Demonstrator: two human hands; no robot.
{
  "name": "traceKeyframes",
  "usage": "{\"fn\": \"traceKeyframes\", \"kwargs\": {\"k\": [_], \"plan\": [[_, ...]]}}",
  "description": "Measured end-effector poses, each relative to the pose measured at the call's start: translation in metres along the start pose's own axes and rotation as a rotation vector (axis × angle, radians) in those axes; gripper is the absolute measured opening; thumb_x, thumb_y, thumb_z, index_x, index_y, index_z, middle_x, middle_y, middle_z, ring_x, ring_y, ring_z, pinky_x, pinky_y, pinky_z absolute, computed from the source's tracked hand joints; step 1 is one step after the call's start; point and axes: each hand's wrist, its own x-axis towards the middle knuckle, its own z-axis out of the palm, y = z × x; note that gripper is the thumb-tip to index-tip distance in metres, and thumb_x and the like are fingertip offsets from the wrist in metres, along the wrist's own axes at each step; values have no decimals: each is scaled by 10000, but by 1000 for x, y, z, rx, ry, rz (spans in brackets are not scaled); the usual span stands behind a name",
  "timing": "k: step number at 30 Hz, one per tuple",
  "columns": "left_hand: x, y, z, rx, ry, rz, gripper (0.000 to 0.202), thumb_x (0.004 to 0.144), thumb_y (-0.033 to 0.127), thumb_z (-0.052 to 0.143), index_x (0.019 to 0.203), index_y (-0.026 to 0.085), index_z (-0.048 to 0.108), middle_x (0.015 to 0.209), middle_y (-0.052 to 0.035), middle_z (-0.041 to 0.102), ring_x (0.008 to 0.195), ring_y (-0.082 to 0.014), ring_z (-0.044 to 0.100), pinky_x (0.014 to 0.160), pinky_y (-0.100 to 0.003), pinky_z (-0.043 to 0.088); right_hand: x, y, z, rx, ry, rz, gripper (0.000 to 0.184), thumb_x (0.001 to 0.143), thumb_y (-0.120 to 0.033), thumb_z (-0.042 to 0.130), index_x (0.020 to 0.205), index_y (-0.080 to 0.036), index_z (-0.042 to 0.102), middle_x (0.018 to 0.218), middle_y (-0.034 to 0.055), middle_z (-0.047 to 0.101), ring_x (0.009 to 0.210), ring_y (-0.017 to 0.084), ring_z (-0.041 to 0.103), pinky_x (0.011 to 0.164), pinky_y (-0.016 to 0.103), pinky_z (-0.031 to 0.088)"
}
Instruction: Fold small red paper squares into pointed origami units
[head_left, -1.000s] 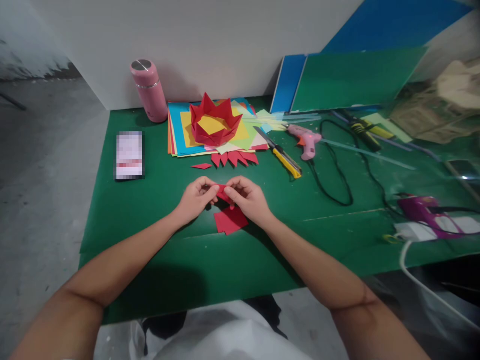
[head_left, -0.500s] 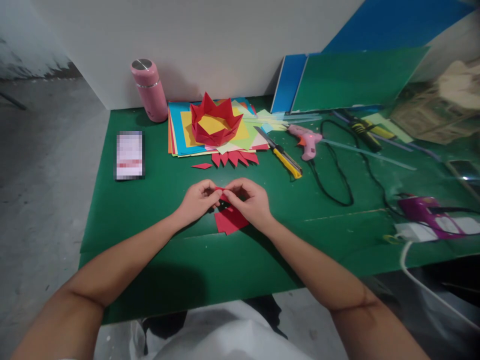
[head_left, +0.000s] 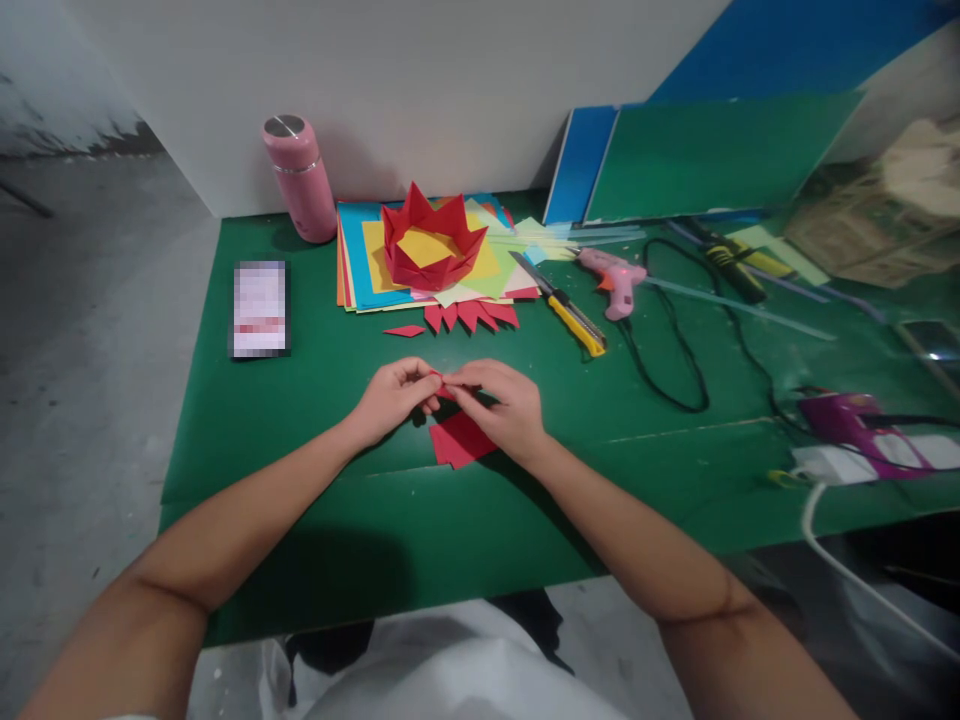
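Note:
My left hand (head_left: 391, 397) and my right hand (head_left: 501, 404) meet over the green table mat (head_left: 300, 420), both pinched on a small red paper piece (head_left: 444, 389) held between the fingertips. Just under my right hand lie flat red paper sheets (head_left: 459, 440). Farther back a red folded paper crown (head_left: 429, 243) stands on a stack of coloured paper (head_left: 360, 262), with a row of folded red points (head_left: 469, 316) at the stack's front edge and one loose red piece (head_left: 405, 331) to the left.
A pink flask (head_left: 300, 178) stands at the back left, a phone (head_left: 259, 308) lies left. A yellow utility knife (head_left: 570, 317), pink glue gun (head_left: 611, 280) with black cord, purple glue gun (head_left: 847, 420) and power strip lie right. Blue and green boards (head_left: 697, 150) lean on the wall.
My fingers have shifted on the small red piece, pressing it flatter and lower toward the mat. My right hand's fingers have stretched over it. Nothing else has moved.

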Motion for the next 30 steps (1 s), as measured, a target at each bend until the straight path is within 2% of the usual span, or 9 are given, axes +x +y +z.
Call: {"fn": "traceKeyframes", "kwargs": {"k": [10, 17, 25, 30], "plan": [[-1, -1, -1, 18, -39, 11, 140, 758, 251, 642, 713, 139, 571, 555, 16, 618, 479, -73, 569, 475, -176, 440, -5, 1, 4, 48, -43, 140, 106, 826, -174, 566, 806, -208, 665, 779, 23, 708, 664, 127, 642, 622, 255, 529], [0, -2, -2, -11, -48, 29, 197, 788, 299, 616, 673, 145, 570, 544, 6, 612, 491, -88, 581, 512, -202, 480, -4, 3, 4, 40, -62, 122, 109, 830, -181, 565, 802, -207, 666, 754, 17, 703, 659, 124, 639, 618, 244, 509], [-2, 2, 1, 12, -14, 29, 141, 802, 208, 565, 678, 142, 579, 547, 15, 604, 492, -80, 580, 499, -187, 470, -4, 6, 3, 28, -100, 90, 101, 823, -167, 564, 789, -204, 651, 718, 7, 682, 646, 120, 627, 604, 234, 491], [-1, 0, 0, 37, -18, 36, 161, 818, 262, 574, 704, 148, 579, 563, 11, 612, 511, -86, 589, 515, -194, 477, -4, 6, 3, 38, -90, 88, 92, 834, -187, 570, 806, -201, 656, 745, 15, 691, 670, 125, 630, 625, 242, 491]]}}
